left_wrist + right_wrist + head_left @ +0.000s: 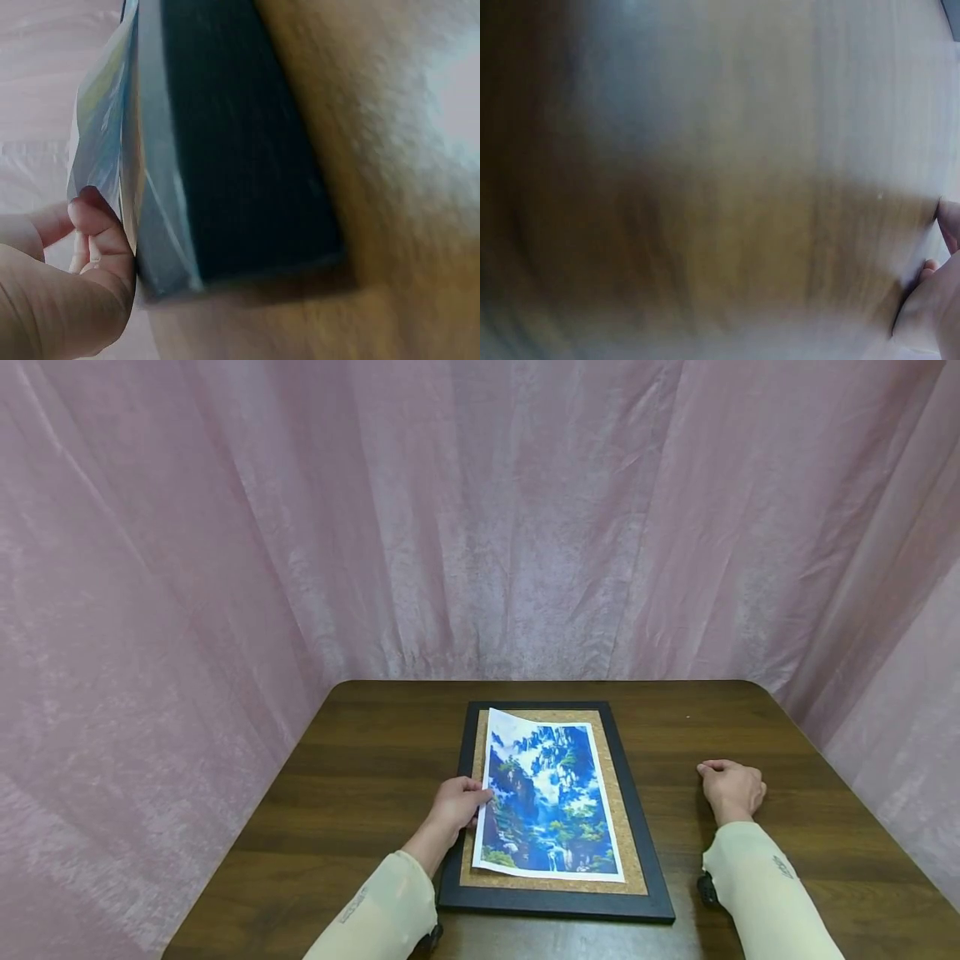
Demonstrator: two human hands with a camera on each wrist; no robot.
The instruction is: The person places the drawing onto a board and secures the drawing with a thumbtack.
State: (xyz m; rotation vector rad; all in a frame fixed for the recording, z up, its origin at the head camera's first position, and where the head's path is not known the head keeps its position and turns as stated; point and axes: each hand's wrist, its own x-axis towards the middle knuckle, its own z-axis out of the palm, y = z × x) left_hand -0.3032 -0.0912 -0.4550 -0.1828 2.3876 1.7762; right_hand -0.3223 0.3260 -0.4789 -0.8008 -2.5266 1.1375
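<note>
A printed landscape picture (551, 802), blue and green with a white border, lies slightly askew over a cork board (628, 827) with a black frame (555, 906). My left hand (456, 804) pinches the sheet's left edge between thumb and fingers. In the left wrist view the sheet (105, 124) bends up at that edge, beside the thick dark side of the frame (240, 150). To the right of the board, my right hand (733, 789) rests on the table with its fingers loosely curled. Nothing shows in it; the right wrist view catches only part of the hand (934, 300).
The board lies on a brown wooden table (360, 777) with rounded back corners. A tiny pale speck (687, 717) is on the tabletop beyond my right hand. Pink curtains (525, 527) hang behind the table and at both sides.
</note>
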